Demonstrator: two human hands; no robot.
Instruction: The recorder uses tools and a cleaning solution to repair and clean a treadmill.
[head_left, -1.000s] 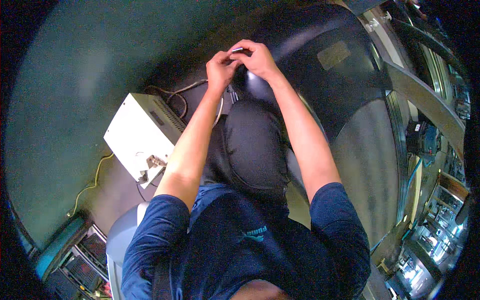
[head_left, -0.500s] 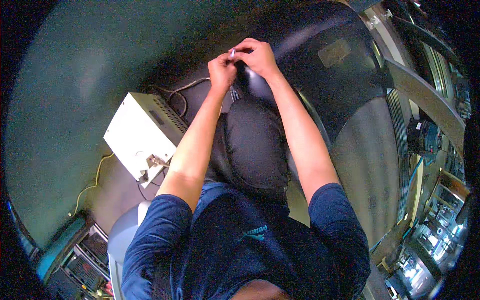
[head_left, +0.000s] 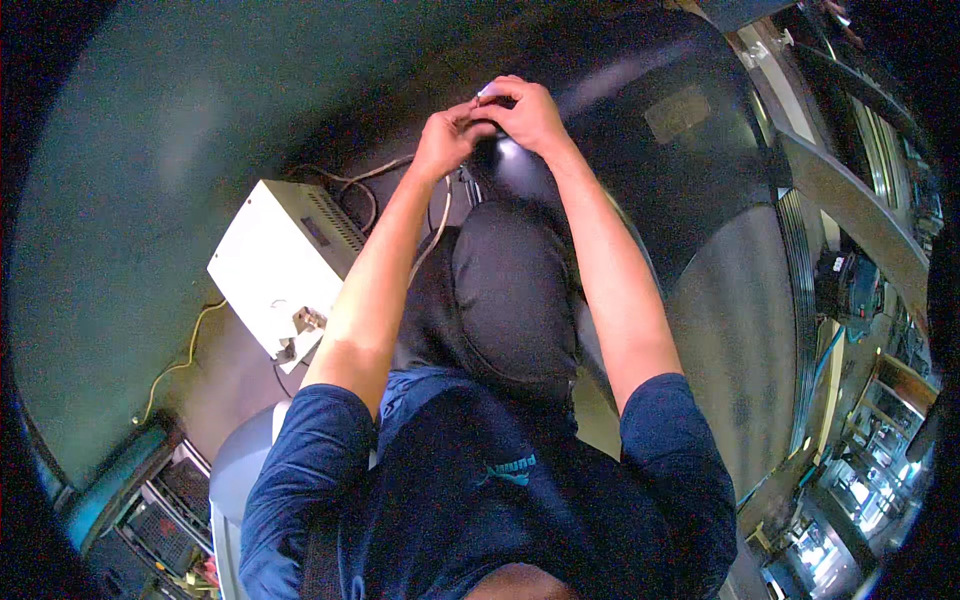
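A white box-shaped equipment case [head_left: 275, 270] with a slotted dark side panel [head_left: 318, 225] is the landmark. Above and to the right of the case, well apart from it, is the small pale piece [head_left: 487, 91], too small and blurred to identify. The right hand [head_left: 528, 115] grasps it between bent fingertips. The left hand [head_left: 445, 142] meets the right with its fingers curled in; whether it grips the piece too, I cannot tell.

A beige cable [head_left: 380, 171] runs just above and right of the case; a thin yellow cord [head_left: 190, 352] trails from near its left edge. Right of the case are black trousers [head_left: 512, 290]; lower right is a navy T-shirt [head_left: 450, 500] with a light-blue chest logo [head_left: 512, 470], small lettering beside an emblem. Far right of the case, a faded rectangular patch [head_left: 680, 115] marks a glossy black surface [head_left: 640, 200]; any writing there is illegible.
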